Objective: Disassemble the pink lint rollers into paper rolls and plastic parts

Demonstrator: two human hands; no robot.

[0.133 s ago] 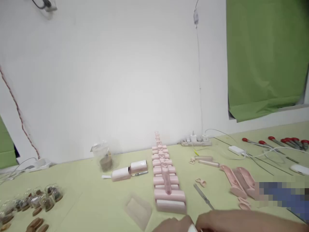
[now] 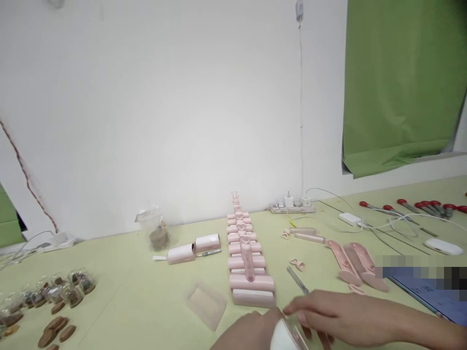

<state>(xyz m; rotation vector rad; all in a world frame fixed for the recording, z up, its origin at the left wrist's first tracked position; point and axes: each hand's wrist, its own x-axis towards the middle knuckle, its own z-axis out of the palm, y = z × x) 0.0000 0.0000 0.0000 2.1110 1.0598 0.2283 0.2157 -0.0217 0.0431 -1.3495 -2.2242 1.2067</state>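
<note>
At the bottom edge my left hand (image 2: 248,330) is partly cut off, its fingers closed against a white rounded piece with a clear edge (image 2: 285,335). My right hand (image 2: 324,311) reaches in from the right, fingers bent over the far side of that piece; most fingertips are hidden. A slim metal knife (image 2: 298,279) lies just beyond my right hand. Ahead stands a row of pink and white cylinders (image 2: 252,282), with clear pink tubes with heart-shaped tops (image 2: 247,257) laid along it.
Pink curved shells (image 2: 343,260) and a pink heart-topped loop (image 2: 297,264) lie right, near a phone-like device (image 2: 419,291). Red-ended tools (image 2: 430,206) and white cables are behind. Left are white rolls (image 2: 181,253), a flat clear packet (image 2: 206,304), small glass domes (image 2: 71,294) and wooden discs (image 2: 54,328).
The view has tilted down, so more of both hands and the white piece shows. My right hand appears higher in the picture, with its fingers over the piece.
</note>
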